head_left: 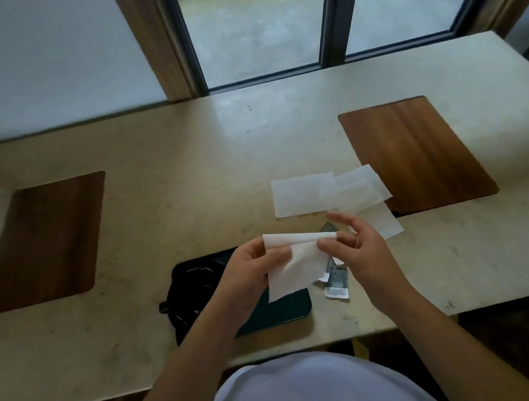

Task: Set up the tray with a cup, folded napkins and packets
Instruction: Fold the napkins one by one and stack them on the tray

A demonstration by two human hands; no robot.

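Napkin [295,264], white and partly folded, is held in the air between both hands above the near edge of the tabletop [182,164]. Left hand [249,271] pinches the left end of the fold between thumb and fingers, so its grip is narrow and closed on the paper. Right hand [353,243] pinches the right end of the rolled top edge with thumb and one finger; its remaining fingers are spread and extended. The lower part of the sheet hangs loose below the fold. Directly under the left hand lies the dark tray [289,306], resting flat on the tabletop near its front edge. A dark cup [191,293] stands on the left part of the tray, its handle pointing left. Just to the right of the tray, packets [337,284] lie on the tabletop, partly hidden by the hanging sheet. Spare napkins [327,192] lie flat and overlapping farther back and to the right, with one sheet reaching the edge of the right wooden inlay [420,149]. A second wooden inlay [42,240] is set into the tabletop at the left, well apart from the tray. A window [256,19] stands behind the tabletop.
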